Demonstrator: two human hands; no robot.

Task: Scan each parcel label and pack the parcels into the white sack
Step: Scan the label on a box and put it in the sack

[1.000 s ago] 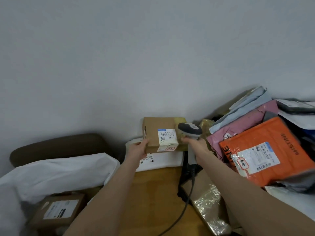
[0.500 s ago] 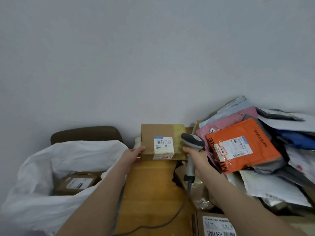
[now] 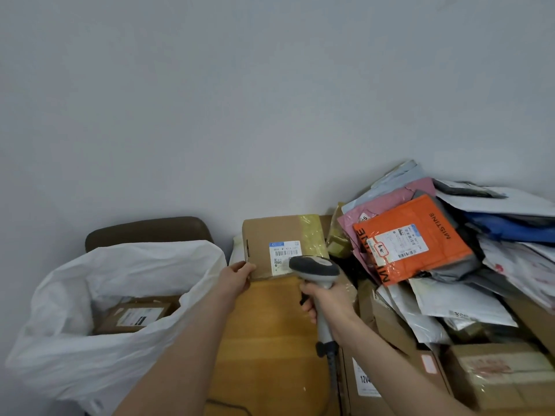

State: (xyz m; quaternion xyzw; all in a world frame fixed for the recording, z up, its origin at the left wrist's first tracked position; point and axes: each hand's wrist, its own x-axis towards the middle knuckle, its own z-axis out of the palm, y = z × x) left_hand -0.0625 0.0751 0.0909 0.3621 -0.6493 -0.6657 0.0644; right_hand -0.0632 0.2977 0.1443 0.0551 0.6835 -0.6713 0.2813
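Observation:
A brown cardboard parcel (image 3: 270,235) with a white barcode label (image 3: 283,253) stands tilted at the back of the wooden table. My left hand (image 3: 237,276) grips its lower left corner. My right hand (image 3: 326,298) grips the handle of a grey barcode scanner (image 3: 313,267), whose head sits right in front of the label and hides its lower right part. The white sack (image 3: 90,349) stands open at the left, with a labelled cardboard box (image 3: 135,316) inside it.
A heap of parcels fills the right side: an orange mailer (image 3: 411,238), a pink mailer (image 3: 387,202), white and blue bags, several cardboard boxes (image 3: 492,376). The scanner cable (image 3: 333,376) hangs down over the wooden table (image 3: 270,340). A dark chair back (image 3: 147,231) stands behind the sack.
The scanner head has moved left, from beside the parcel to in front of its label. My view has shifted, so the sack and its box show more fully. My left hand keeps its grip.

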